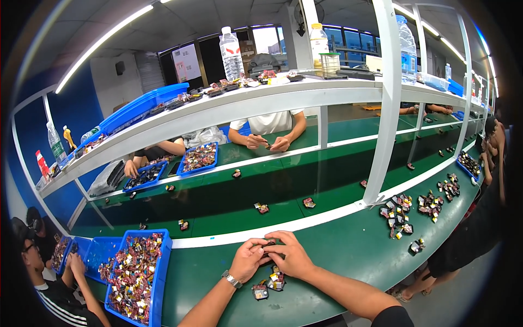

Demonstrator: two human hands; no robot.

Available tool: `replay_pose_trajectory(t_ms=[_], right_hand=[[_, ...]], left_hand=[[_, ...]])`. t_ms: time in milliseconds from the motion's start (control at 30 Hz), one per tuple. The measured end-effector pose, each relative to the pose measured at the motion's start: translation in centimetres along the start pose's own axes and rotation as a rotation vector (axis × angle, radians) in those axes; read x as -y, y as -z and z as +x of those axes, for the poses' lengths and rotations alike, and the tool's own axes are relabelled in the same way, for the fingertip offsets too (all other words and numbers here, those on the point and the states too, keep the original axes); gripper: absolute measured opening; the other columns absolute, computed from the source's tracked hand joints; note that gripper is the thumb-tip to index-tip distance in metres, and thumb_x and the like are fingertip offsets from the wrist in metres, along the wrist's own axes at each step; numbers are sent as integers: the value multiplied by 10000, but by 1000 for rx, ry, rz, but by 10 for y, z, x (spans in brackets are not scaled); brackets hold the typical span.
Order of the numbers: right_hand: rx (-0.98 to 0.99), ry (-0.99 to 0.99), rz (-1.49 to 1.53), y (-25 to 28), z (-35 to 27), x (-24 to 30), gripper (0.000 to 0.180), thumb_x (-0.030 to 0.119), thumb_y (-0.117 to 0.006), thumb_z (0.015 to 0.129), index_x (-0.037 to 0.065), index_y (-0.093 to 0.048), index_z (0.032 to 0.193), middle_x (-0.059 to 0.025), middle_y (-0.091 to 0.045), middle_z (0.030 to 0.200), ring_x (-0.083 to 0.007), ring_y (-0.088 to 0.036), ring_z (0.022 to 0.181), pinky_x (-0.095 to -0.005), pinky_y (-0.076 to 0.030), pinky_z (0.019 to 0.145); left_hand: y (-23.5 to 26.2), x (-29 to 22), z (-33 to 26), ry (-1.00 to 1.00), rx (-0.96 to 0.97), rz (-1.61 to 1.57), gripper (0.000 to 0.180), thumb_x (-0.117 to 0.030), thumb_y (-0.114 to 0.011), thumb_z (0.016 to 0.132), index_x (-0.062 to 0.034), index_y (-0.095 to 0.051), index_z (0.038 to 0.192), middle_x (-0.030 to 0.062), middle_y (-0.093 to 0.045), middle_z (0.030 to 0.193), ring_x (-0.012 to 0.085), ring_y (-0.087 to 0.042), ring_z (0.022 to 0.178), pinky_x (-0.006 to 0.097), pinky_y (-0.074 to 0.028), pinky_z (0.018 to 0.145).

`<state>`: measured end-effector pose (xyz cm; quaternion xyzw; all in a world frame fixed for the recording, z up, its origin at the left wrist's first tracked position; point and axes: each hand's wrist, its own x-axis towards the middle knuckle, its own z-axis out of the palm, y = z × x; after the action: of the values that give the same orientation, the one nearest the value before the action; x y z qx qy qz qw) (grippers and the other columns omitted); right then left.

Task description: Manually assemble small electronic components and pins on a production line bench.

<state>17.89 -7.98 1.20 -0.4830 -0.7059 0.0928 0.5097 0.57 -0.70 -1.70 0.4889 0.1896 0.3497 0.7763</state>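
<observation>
My left hand (248, 260), with a metal watch on its wrist, and my right hand (293, 257) meet over the green bench. Both are closed, fingertips together, on one small black piece (268, 246) that the fingers mostly cover. Its exact kind cannot be made out. Just below my hands lie a few small black trays with reddish wrappers and white-and-yellow labels (276, 279). To the left stands a blue bin (166, 256) heaped with many similar small packs (136, 272).
Loose packs (397, 215) lie in clusters on the bench at right. Beyond a white rail, scattered packs (262, 207) sit on the green conveyor (218, 199). A white post (384, 109) and an overhead shelf (261, 101) stand ahead. Other people work across, at left and at right.
</observation>
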Motion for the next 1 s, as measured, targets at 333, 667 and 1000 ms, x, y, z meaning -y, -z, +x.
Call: replay_pose_trajectory(t_ms=[333,667,1000], right_hand=[[-8,34,-33,1,0,-2,185,57,-724,763,88,-742,945,-62,-610,1209,-288,-526,1177,-388,-470,970],[11,65,29,1,5,0,215,23,-685,785,59,-715,995,-91,-593,1269,-317,-502,1223,-398,-449,998],[-73,168,-206,3,6,-2,160,37,-715,747,77,-686,899,-53,-603,991,-249,-601,918,-343,-530,716]], left_hand=[[3,-1,1,-16,51,-89,228,-44,-539,978,-22,-504,1202,179,-583,1264,266,-595,1162,462,-501,1011],[0,1,1,-69,-3,-69,208,-32,-518,984,-21,-498,1190,131,-618,1178,218,-612,1110,411,-531,963],[-10,-6,1,7,-14,-29,276,-82,-553,981,-27,-479,1241,100,-628,1151,195,-616,1097,399,-532,966]])
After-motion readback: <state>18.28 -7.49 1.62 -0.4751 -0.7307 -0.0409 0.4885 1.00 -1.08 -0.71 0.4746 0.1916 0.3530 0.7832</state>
